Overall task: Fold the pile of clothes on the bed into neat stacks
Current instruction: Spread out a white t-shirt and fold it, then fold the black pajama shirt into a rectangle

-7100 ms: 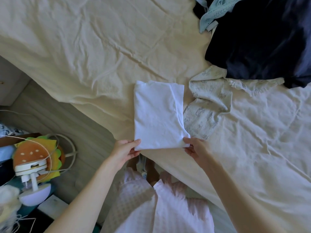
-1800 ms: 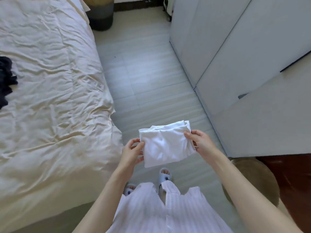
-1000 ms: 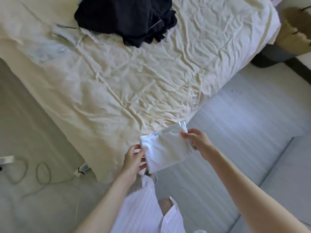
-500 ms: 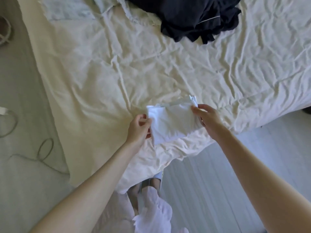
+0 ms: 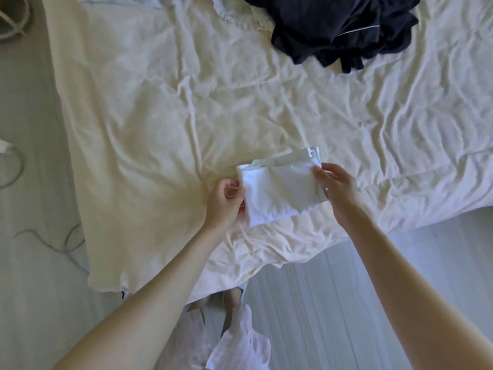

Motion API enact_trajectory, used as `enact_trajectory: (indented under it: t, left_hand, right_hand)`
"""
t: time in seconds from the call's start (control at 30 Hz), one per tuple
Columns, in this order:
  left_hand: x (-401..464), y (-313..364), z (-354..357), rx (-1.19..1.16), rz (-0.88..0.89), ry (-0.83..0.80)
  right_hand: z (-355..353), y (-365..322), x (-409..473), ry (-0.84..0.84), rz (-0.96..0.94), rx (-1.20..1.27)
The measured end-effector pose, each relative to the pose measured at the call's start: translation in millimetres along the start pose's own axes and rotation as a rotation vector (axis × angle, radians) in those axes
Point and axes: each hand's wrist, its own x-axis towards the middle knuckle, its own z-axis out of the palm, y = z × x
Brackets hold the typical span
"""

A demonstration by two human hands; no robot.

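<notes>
Left hand [image 5: 225, 201]: grips the left short edge of the folded white garment [image 5: 280, 193], fingers curled round the edge with the thumb on top. Judged purpose: to keep the layers from sliding apart while the bundle is carried.
Right hand [image 5: 337, 186]: pinches the right short edge, thumb over the top face and fingers beneath. Judged purpose: the grip mirrors the left one, so the fold stays flat and taut between the two.
Folded white garment: a compact rectangle held between both hands, over the near corner area of the bed [image 5: 160, 129]. Whether its underside touches the sheet cannot be told.
Long axis: runs left to right between the two hands, tilted so the right end lies slightly farther away than the left.
Facing: the smooth folded face is up and toward the person; the loose layered edges show along the far side, bunched at the far right corner.
Placement judgement: this corner lies well apart from the unfolded items, which suits a spot for a stack.
Bed: cream sheet, heavily creased, hanging over the near edge toward the floor.
Dark clothes pile [image 5: 344, 28]: unfolded navy heap at the far side.
Pale garment [image 5: 240, 12]: crumpled, just left of the dark heap, partly cut off by the frame.
</notes>
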Motion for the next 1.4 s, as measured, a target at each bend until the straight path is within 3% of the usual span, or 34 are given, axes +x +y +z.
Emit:
enact_trajectory:
  t: [0.1,0.2,0.27,0.33,0.4,0.47,0.53,0.67,0.8,0.87,1.17,1.4]
  left_hand:
    - [11,1,6,0.078,0.015,0.075]
    - [2,-3,2,0.545,0.388,0.241]
    - [-9,-7,2,0.826,0.709,0.154]
    - [-8,-13,2,1.074,0.864,-0.022]
    - [0,-17,3,1.273,0.724,-0.173]
    - [12,-19,1,1.372,0.530,-0.224]
    - [20,-15,0,1.436,0.442,-0.266]
    - [6,9,-5,1.415,0.413,-0.329]
    - [-47,27,-47,1.232,0.596,-0.183]
    - [-78,31,-80,1.169,0.581,-0.127]
    - [-175,32,-264,1.019,0.375,0.135]
    - [-214,23,-436,0.988,0.322,0.140]
  right_hand:
    - [0,1,10,0.083,0.013,-0.099]
    - [6,14,-1,0.235,-0.283,-0.566]
    - [11,23,-12,0.254,-0.619,-0.864]
    - [14,32,-14,0.137,-0.770,-1.076]
    - [16,37,-10,-0.035,-0.675,-1.245]
    - [19,37,-2,-0.134,-0.533,-1.335]
    - [22,30,1,-0.192,-0.465,-1.377]
    - [30,10,-19,-0.187,-0.428,-1.379]
    - [43,2,-82,-0.226,-0.549,-1.310]
    - [53,-4,-116,-0.235,-0.605,-1.248]
    - [152,-48,-228,-0.272,-0.690,-1.138]
    - [263,-43,-315,-0.204,-0.661,-1.042]
